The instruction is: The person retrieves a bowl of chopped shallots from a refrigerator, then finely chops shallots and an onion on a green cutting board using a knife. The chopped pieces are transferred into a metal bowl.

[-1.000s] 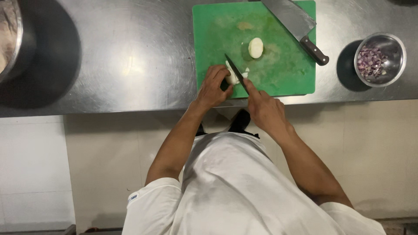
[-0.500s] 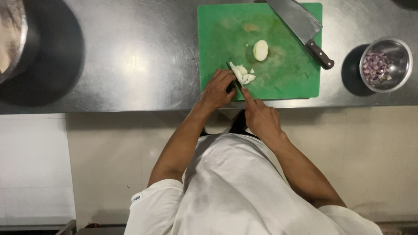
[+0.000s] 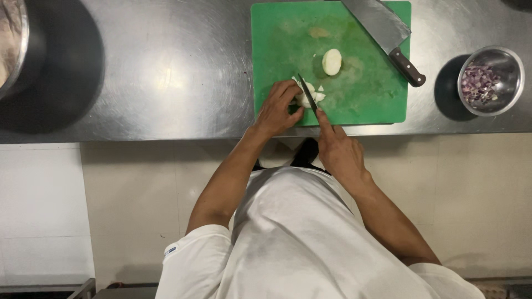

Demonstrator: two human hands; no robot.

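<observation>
Fingers of left hand (image 3: pixel 279 108) curled on pale onion pieces (image 3: pixel 306 95), right hand (image 3: pixel 339 148) gripping slim knife (image 3: pixel 308 94).

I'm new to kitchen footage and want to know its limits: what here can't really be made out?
- Head view: the pale vegetable is partly covered by the left hand.
- The small knife: its handle is hidden inside the right hand.
- The cleaver: blade tip cut off by the top edge.
- The pot: cropped at the left edge.
- Purple bits in the steel bowl: too small to identify.
</observation>
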